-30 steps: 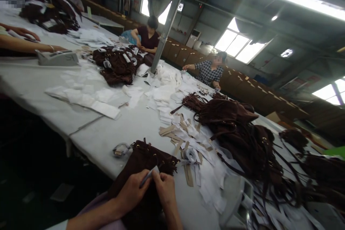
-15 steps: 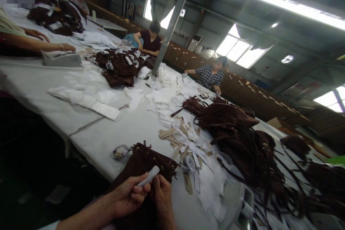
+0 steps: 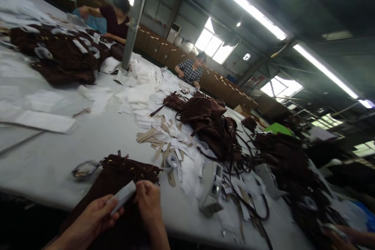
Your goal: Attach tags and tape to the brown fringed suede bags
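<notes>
A dark brown drawstring bag [image 3: 117,174] with brass eyelets lies at the table's near edge, below both hands. My left hand [image 3: 99,215] is closed around a pale grey wrapped strip [image 3: 124,195], whose far end sticks up to the right. Beside that end, my right hand [image 3: 149,200] has its fingers pinched together over the bag; what they hold, if anything, is hidden. Clear-wrapped loops lie by the bag's top corners, one wrapped loop [image 3: 86,168] on the left and another wrapped coil [image 3: 171,161] on the right.
A grey tape dispenser [image 3: 211,191] stands right of my hands. Beyond lie beige and white strips [image 3: 164,133], a brown bag pile [image 3: 209,123] and white wrapping [image 3: 140,80]. A metal post [image 3: 136,19] rises from the table. Two co-workers sit across; another person's hand shows at lower right.
The view has swung to the right, so table and hands appear farther left. My hands keep nearly the same pose over the bag, the left still holding the wrapped strip.
</notes>
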A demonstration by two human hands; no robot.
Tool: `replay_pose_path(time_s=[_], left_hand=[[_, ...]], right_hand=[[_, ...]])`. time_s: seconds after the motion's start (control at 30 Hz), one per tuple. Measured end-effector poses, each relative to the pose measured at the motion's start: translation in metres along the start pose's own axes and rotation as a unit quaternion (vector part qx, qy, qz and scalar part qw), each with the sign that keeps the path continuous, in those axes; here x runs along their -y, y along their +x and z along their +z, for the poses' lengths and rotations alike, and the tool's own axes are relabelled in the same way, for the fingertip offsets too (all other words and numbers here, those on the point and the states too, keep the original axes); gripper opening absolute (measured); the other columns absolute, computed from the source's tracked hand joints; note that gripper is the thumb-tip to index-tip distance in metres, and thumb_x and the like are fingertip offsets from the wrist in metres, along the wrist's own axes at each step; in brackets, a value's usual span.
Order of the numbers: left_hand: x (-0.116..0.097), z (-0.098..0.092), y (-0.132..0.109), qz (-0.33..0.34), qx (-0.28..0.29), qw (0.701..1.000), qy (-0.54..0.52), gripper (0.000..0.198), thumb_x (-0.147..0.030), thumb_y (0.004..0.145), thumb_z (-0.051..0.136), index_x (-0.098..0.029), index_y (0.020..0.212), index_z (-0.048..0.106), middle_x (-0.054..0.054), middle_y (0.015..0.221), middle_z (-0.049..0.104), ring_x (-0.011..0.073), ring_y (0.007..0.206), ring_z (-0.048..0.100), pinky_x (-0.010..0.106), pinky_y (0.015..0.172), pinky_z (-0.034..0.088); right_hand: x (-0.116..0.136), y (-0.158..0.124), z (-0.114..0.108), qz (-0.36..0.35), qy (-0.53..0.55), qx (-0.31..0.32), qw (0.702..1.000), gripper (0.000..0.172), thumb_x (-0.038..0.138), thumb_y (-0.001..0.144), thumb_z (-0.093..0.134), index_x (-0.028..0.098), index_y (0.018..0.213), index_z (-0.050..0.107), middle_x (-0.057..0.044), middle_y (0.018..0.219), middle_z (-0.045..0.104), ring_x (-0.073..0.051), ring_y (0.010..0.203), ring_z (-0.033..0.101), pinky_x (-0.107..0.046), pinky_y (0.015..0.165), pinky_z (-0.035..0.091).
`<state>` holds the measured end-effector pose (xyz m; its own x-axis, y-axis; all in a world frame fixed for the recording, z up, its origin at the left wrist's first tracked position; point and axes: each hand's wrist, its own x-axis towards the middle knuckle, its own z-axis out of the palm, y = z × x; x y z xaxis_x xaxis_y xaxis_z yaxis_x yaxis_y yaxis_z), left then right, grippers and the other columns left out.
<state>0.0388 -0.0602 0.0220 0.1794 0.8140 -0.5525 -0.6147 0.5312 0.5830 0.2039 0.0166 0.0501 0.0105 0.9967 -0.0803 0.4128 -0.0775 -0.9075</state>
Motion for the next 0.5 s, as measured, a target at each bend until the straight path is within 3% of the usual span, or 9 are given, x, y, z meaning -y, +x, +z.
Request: replay_pose_path(time_s=[0.1, 0.17, 0.2, 0.27, 0.33, 0.5], left_hand=[[0.005, -0.005, 0.005, 0.023, -0.047, 0.998, 0.028, 0.039, -0.046, 0.063, 0.079, -0.015, 0.081, 0.063, 0.002, 0.072, 0.066, 0.0105, 0.057, 0.057, 0.017, 0.051, 0.047], [0.008, -0.008, 0.009, 0.021, -0.046, 0.998, 0.034, 0.040, -0.046, 0.063, 0.079, -0.016, 0.082, 0.062, 0.002, 0.073, 0.067, 0.0106, 0.058, 0.057, 0.017, 0.052, 0.047], [0.009, -0.009, 0.011, 0.017, -0.038, 0.999, 0.034, 0.040, -0.045, 0.063, 0.080, -0.016, 0.082, 0.062, 0.002, 0.074, 0.067, 0.0105, 0.059, 0.057, 0.017, 0.053, 0.048], [0.011, -0.012, 0.013, 0.010, -0.022, 0.999, 0.030, 0.039, -0.044, 0.064, 0.080, -0.016, 0.083, 0.061, 0.002, 0.074, 0.067, 0.0101, 0.059, 0.057, 0.017, 0.054, 0.048], [0.012, -0.015, 0.016, 0.001, -0.016, 1.000, 0.022, 0.039, -0.043, 0.064, 0.080, -0.016, 0.085, 0.060, 0.002, 0.075, 0.067, 0.0099, 0.059, 0.057, 0.017, 0.054, 0.048], [0.012, -0.018, 0.019, -0.024, -0.031, 0.999, 0.018, 0.049, -0.047, 0.057, 0.083, -0.018, 0.085, 0.056, 0.002, 0.072, 0.067, 0.0115, 0.056, 0.058, 0.018, 0.047, 0.045]], right_hand=[[-0.011, 0.009, -0.096, 0.042, -0.078, -0.213, 0.973, 0.054, 0.066, 0.076, 0.044, 0.019, 0.078, 0.069, -0.006, 0.065, 0.067, -0.023, 0.067, 0.060, -0.031, 0.062, 0.045], [-0.025, 0.013, -0.165, 0.092, -0.108, -0.333, 0.932, 0.065, 0.069, 0.075, 0.037, 0.014, 0.091, 0.068, -0.013, 0.083, 0.070, -0.028, 0.083, 0.059, -0.034, 0.069, 0.043], [-0.034, 0.014, -0.194, 0.119, -0.119, -0.369, 0.914, 0.067, 0.071, 0.072, 0.039, 0.013, 0.090, 0.069, -0.016, 0.084, 0.069, -0.030, 0.087, 0.058, -0.035, 0.070, 0.043], [-0.051, 0.015, -0.235, 0.167, -0.121, -0.385, 0.900, 0.064, 0.073, 0.063, 0.049, 0.013, 0.071, 0.070, -0.017, 0.072, 0.068, -0.032, 0.081, 0.059, -0.035, 0.065, 0.042], [-0.067, 0.017, -0.251, 0.191, -0.104, -0.368, 0.904, 0.057, 0.070, 0.057, 0.057, 0.014, 0.060, 0.069, -0.013, 0.062, 0.067, -0.028, 0.071, 0.060, -0.032, 0.058, 0.041], [-0.088, 0.025, -0.246, 0.191, -0.054, -0.347, 0.917, 0.054, 0.063, 0.049, 0.068, 0.012, 0.067, 0.072, -0.006, 0.055, 0.064, -0.017, 0.052, 0.052, -0.026, 0.045, 0.034]])
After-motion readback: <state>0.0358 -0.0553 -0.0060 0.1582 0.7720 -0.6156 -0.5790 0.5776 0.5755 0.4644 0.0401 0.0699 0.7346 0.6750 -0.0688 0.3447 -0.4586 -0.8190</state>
